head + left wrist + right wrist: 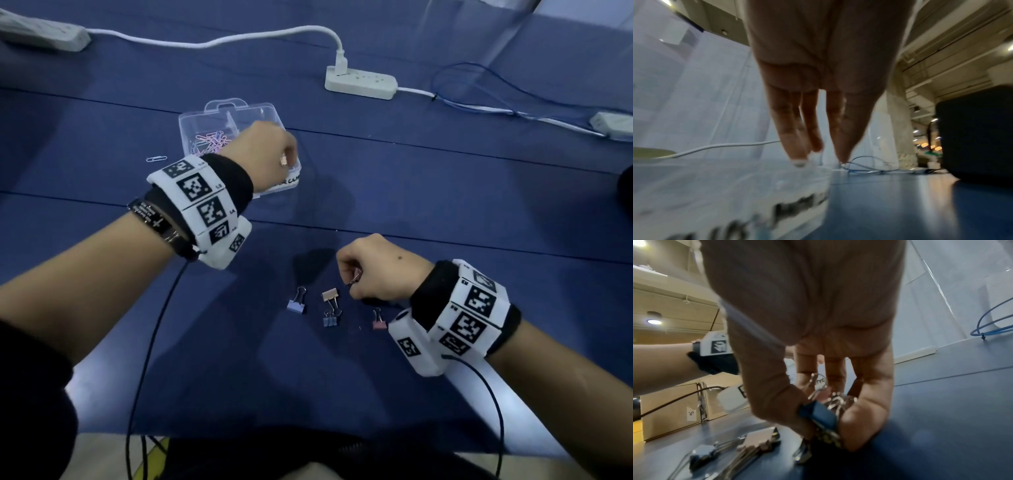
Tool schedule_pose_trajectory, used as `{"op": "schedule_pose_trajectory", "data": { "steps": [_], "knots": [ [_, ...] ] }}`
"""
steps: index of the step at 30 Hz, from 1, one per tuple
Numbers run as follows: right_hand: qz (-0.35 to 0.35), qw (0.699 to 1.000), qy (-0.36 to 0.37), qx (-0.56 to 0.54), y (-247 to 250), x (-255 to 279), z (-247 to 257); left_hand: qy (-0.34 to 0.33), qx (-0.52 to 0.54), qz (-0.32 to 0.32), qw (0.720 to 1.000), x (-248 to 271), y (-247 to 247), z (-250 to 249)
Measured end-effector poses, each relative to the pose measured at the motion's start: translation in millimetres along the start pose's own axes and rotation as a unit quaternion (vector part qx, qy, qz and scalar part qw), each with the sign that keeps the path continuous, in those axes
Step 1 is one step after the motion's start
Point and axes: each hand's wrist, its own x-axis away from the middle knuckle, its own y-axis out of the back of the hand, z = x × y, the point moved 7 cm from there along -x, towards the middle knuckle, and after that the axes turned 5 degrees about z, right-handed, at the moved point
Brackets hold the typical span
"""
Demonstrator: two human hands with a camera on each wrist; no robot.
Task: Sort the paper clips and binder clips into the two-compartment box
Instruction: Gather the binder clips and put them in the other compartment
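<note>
The clear two-compartment box (239, 108) sits left of centre on the blue table; its left compartment holds pink and purple paper clips (209, 142). My left hand (284, 161) hovers over the right compartment. In the left wrist view its fingers (797, 155) point straight down at the box rim (756, 194) and hold nothing. My right hand (352, 279) grips a bunch of binder clips, a blue one (818, 412) showing between thumb and fingers. More binder clips lie below it: lilac (297, 303), tan (330, 294), blue (330, 320), pink (378, 322). One loose paper clip (156, 159) lies left of the box.
A white power strip (361, 84) with a plugged cable lies behind the box; others sit at far left (44, 32) and far right (613, 125). Thin blue cable (479, 85) loops at the back right. A dark object (627, 192) is at the right edge.
</note>
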Motion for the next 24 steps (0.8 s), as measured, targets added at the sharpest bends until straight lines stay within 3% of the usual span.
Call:
{"op": "schedule_pose_trajectory", "data": {
  "steps": [3,6,9,12,16,20,24],
  "knots": [
    [-0.005,1.000,-0.006,-0.006,4,-2,-4,-0.105,-0.023,0.137,0.985,32,-20,-38],
    [-0.007,1.000,-0.018,0.001,10,-5,-11,-0.203,-0.050,0.292,0.933,75,-51,-73],
    [-0.028,0.999,-0.038,-0.019,21,-7,-20,-0.244,-0.141,0.379,0.881,106,-84,-83],
    [-0.052,0.996,-0.057,-0.034,36,-10,-26,-0.253,-0.235,0.361,0.866,118,-104,-86],
    [-0.088,0.992,-0.058,-0.065,59,-18,-22,-0.284,-0.193,0.303,0.889,122,-112,-92],
    [-0.080,0.992,-0.055,-0.076,64,-27,-19,-0.297,-0.188,0.290,0.890,124,-109,-97],
    [-0.079,0.992,-0.058,-0.080,59,-26,-23,-0.269,-0.160,0.303,0.900,117,-104,-96]
  ]
}}
